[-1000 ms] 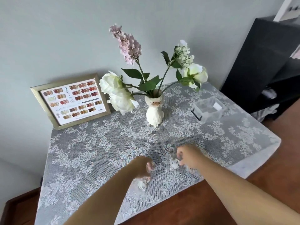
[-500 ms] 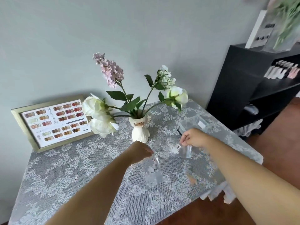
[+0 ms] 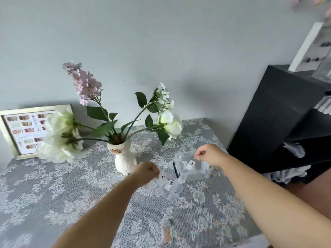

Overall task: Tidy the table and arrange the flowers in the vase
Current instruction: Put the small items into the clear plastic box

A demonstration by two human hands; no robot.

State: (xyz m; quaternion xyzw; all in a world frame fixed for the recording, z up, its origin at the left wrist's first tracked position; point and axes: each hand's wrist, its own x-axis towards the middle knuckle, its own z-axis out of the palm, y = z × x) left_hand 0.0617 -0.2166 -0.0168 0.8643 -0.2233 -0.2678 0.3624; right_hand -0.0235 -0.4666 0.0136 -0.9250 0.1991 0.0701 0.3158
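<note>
Clear packets (image 3: 169, 183) pinched in both grips, beside vase (image 3: 123, 161).

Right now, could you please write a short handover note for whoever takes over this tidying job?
Left hand: pinching a clear packet above the lace tablecloth.
Right hand: holding a second clear packet over the clear box.
Done: flowers stand in the cat vase.
Left: drop both packets into the box; another small packet lies near the front edge.
</note>
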